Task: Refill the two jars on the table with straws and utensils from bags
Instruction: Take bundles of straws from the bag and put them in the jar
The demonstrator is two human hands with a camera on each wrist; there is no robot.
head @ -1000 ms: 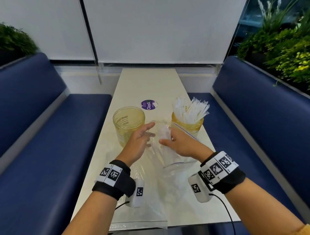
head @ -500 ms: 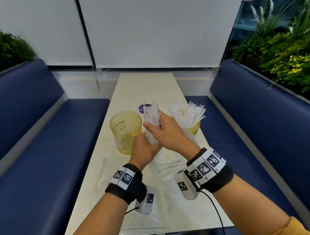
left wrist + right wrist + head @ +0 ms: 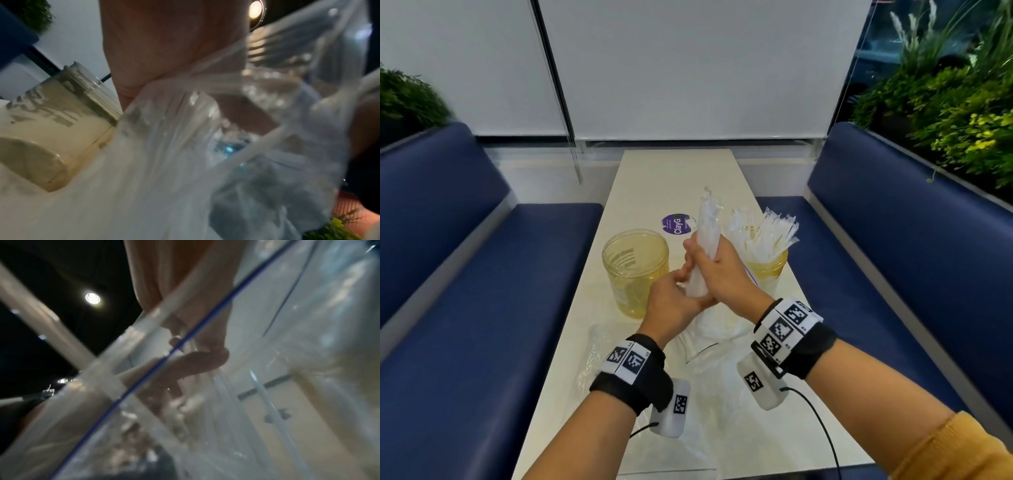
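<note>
My right hand (image 3: 717,270) grips a bundle of clear-wrapped white utensils (image 3: 707,226) and holds it upright above the table, between the two jars. My left hand (image 3: 674,301) cups the bundle's lower end, with curled fingers on its left side. The left yellow jar (image 3: 635,270) (image 3: 51,129) stands open with nothing visible inside. The right yellow jar (image 3: 768,274) is packed with wrapped straws (image 3: 767,236). A clear zip bag (image 3: 719,346) (image 3: 164,361) lies crumpled under my hands. It blurs both wrist views.
A second clear bag (image 3: 599,359) lies flat near the table's front left. A purple sticker (image 3: 676,224) sits behind the jars on the white table (image 3: 671,178). Blue benches (image 3: 482,308) (image 3: 911,274) flank the table, with plants behind them.
My right hand has pulled the bundle out of the bag and raised it upright. My left hand has moved from beside the left jar to under the bundle's lower end.
</note>
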